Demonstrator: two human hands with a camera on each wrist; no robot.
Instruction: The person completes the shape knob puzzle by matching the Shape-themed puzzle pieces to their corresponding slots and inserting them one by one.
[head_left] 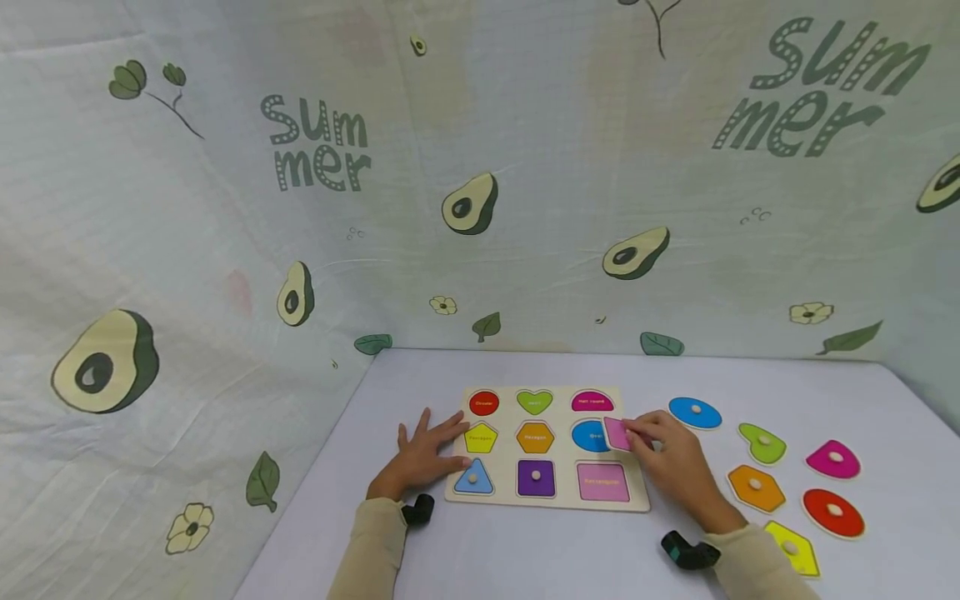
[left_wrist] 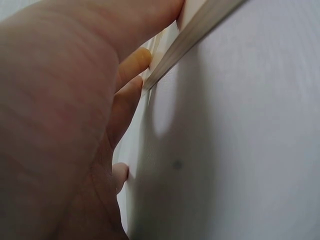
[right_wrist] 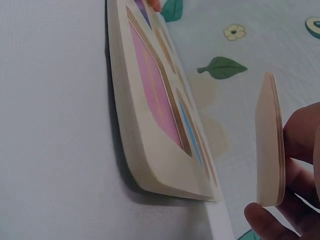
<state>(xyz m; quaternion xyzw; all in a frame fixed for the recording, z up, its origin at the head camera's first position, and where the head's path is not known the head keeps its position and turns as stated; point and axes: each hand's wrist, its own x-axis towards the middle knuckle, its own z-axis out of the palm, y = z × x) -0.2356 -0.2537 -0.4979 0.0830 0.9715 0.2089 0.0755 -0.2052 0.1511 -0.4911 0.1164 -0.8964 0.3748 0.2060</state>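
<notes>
At the puzzle board's (head_left: 504, 481) three o'clock, the right hand (head_left: 672, 462) pinches the pink rectangle (head_left: 617, 434), seemingly for levelling into the four-o'clock recess (head_left: 603, 482), left hand (head_left: 422, 454) spread at nine.

smooth wooden board (head_left: 566, 479) and pink piece (right_wrist: 268, 150), both matt; creased cloth backdrop (head_left: 540, 108)

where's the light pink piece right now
In the head view, the light pink piece is in the right hand, by the right edge of the board, partly hiding the blue oval slot.
</notes>
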